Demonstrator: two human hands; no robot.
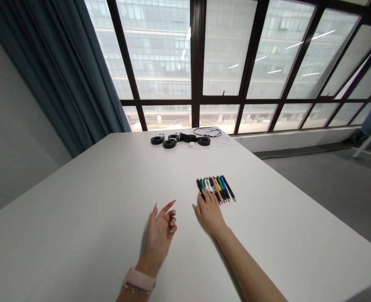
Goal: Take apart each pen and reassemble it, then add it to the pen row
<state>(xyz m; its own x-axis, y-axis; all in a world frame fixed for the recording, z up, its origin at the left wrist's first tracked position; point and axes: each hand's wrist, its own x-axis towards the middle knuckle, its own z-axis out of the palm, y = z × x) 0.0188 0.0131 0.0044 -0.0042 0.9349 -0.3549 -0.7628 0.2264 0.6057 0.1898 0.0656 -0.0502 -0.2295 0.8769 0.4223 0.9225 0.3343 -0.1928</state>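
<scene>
Head view: the right hand (209,213) lies palm down on the white table (78,201), its fingertips (204,195) touching the near ends of a tidy row of pens (216,188), which sits at about one o'clock from the hand. Its fingers are spread and flat, gripping nothing. The left hand (160,231), at nine o'clock from the right and apart from it, hovers loosely open and empty, a pink wristband (139,280) on its wrist. Black rings and a cable (185,138) lie far off at twelve o'clock. To lift one pen cleanly, I would pinch a single barrel by its near end and keep the other fingers off the neighbours so the row stays straight
</scene>
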